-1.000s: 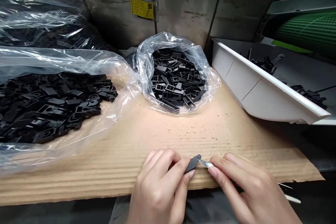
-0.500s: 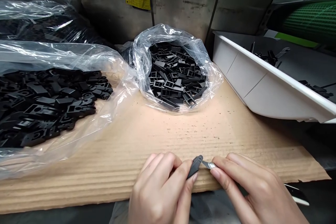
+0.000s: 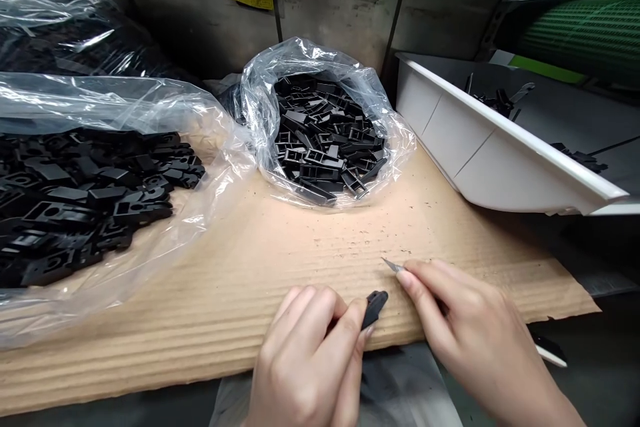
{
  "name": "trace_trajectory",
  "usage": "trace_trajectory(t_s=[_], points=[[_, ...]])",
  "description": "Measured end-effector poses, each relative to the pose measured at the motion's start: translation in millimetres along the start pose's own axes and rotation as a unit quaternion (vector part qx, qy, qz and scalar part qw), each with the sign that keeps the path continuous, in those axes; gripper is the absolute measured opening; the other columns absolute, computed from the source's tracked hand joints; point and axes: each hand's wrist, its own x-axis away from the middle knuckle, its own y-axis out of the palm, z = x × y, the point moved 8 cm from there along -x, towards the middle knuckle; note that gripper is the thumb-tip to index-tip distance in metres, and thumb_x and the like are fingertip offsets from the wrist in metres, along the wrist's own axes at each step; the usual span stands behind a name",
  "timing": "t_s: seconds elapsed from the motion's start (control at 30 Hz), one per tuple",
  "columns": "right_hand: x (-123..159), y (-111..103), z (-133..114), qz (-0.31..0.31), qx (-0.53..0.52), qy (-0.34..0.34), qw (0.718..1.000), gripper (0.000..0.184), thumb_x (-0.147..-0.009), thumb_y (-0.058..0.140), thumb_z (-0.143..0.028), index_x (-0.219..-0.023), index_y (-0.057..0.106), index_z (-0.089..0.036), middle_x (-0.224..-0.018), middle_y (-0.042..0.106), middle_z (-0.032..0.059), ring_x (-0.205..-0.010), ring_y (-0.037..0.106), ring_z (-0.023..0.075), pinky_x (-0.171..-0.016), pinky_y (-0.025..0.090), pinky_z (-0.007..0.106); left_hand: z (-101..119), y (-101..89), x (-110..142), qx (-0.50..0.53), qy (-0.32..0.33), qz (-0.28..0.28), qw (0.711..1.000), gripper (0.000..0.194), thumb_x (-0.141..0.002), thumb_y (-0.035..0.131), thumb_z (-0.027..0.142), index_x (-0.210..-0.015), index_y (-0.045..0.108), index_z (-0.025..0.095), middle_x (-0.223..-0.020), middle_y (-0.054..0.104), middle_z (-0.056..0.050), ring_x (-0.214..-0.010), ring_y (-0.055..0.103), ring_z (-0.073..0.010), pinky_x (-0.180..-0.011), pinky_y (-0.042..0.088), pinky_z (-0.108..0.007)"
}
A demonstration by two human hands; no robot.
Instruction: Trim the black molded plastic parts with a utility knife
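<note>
My left hand (image 3: 305,353) pinches a small black plastic part (image 3: 375,307) between thumb and fingers, its end sticking out above the fingertips. My right hand (image 3: 473,323) holds a small craft knife (image 3: 393,265), with only its metal blade tip showing and the handle hidden in my fingers. The blade is apart from the black part, a little above and to its right. Both hands sit over the front edge of a corrugated cardboard sheet (image 3: 280,260).
A clear plastic bag (image 3: 260,140) of black plastic parts stands behind my hands, and a larger bag (image 3: 90,203) lies to the left. A white tray (image 3: 490,153) with black parts tilts at the right, below a green mesh belt (image 3: 575,33). A metal wall rises behind.
The knife blade has lifted off the black part and moved up the picture, away from it. The left hand still holds the part. The whole view has shifted slightly.
</note>
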Motion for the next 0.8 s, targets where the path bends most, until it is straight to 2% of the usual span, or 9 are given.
trace_trajectory(t_s=[0.07,0.23,0.33,0.4,0.47,0.57,0.63,0.73,0.8], points=[[-1.7,-1.9,4.1,0.014,-0.006,0.026,1.0,0.025,-0.087,0.039,-0.029,-0.069,0.056,-0.024,-0.061,0.058,-0.0031,-0.054,0.058,0.0151,-0.049,0.036,0.026,0.2,-0.5,1.1,0.0,0.001,0.005,1.0,0.018,-0.079,0.05,0.004,-0.089,0.062,0.012,-0.067,0.048,-0.004,-0.061,0.043,-0.017,-0.056,0.037,-0.03],[2.1,0.0,6.9,-0.025,-0.103,0.0,0.994,0.019,-0.088,0.04,-0.027,-0.082,0.058,-0.024,-0.076,0.063,-0.0007,-0.067,0.061,0.0135,-0.056,0.045,0.023,0.0,1.9,0.8,-0.01,-0.002,0.002,1.0,0.016,-0.079,0.051,0.006,-0.085,0.063,0.014,-0.066,0.049,-0.004,-0.06,0.044,-0.0167,-0.056,0.038,-0.029],[3.4,-4.6,8.0,-0.013,-0.115,-0.004,0.993,0.017,-0.087,0.042,-0.028,-0.09,0.059,-0.024,-0.081,0.063,0.0016,-0.071,0.062,0.0144,-0.059,0.048,0.024,-1.0,1.1,0.6,-0.006,-0.004,0.008,1.0,0.015,-0.079,0.052,0.006,-0.083,0.063,0.014,-0.065,0.049,-0.003,-0.06,0.046,-0.0167,-0.055,0.039,-0.029],[2.6,-7.0,5.8,-0.01,-0.132,-0.002,0.991,0.017,-0.086,0.045,-0.029,-0.096,0.059,-0.023,-0.082,0.064,0.0025,-0.07,0.062,0.0145,-0.057,0.049,0.023,-2.8,-1.4,0.0,0.009,-0.009,0.012,1.0,0.014,-0.079,0.052,0.007,-0.084,0.063,0.015,-0.066,0.05,-0.003,-0.06,0.047,-0.0168,-0.055,0.041,-0.029],[1.1,-6.2,1.0,-0.035,-0.196,0.006,0.98,0.019,-0.084,0.049,-0.03,-0.098,0.06,-0.024,-0.085,0.065,0.0021,-0.073,0.064,0.0142,-0.057,0.05,0.02,-4.4,-2.3,-2.0,0.056,-0.016,-0.003,0.998,0.017,-0.08,0.054,0.009,-0.093,0.062,0.017,-0.07,0.054,-0.003,-0.065,0.052,-0.017,-0.057,0.045,-0.028],[0.0,0.3,-5.0,-0.103,-0.337,0.061,0.934,0.013,-0.079,0.054,-0.031,-0.084,0.064,-0.024,-0.077,0.066,-0.0026,-0.072,0.064,0.012,-0.059,0.049,0.015,-9.3,-4.2,-7.5,0.157,-0.061,-0.014,0.986,0.029,-0.081,0.058,0.016,-0.109,0.055,0.022,-0.084,0.062,-0.002,-0.074,0.06,-0.0153,-0.063,0.05,-0.022],[0.0,2.5,-3.7,-0.122,-0.38,0.114,0.91,0.018,-0.077,0.056,-0.034,-0.067,0.062,-0.021,-0.058,0.058,-0.0048,-0.057,0.057,0.0095,-0.052,0.044,0.015,-10.6,-7.3,-11.8,0.195,-0.083,0.005,0.977,0.028,-0.079,0.062,0.019,-0.106,0.056,0.023,-0.087,0.065,0.0,-0.075,0.062,-0.0135,-0.062,0.051,-0.018],[-0.4,0.5,5.2,-0.105,-0.389,0.171,0.899,0.031,-0.074,0.058,-0.041,-0.054,0.055,-0.017,-0.046,0.043,-0.0058,-0.045,0.041,0.0069,-0.043,0.034,0.018,-2.7,-9.3,-17.6,0.186,-0.047,0.022,0.981,0.017,-0.076,0.064,0.016,-0.093,0.062,0.019,-0.081,0.067,0.0,-0.071,0.063,-0.0127,-0.063,0.051,-0.017],[-0.5,1.0,11.3,-0.1,-0.397,0.188,0.893,0.034,-0.073,0.058,-0.043,-0.052,0.053,-0.016,-0.044,0.041,-0.006,-0.043,0.036,0.0064,-0.042,0.03,0.019,2.5,-9.0,-19.4,0.162,-0.017,0.027,0.986,0.015,-0.077,0.062,0.011,-0.091,0.063,0.016,-0.077,0.068,-0.001,-0.071,0.064,-0.0134,-0.065,0.05,-0.019]])
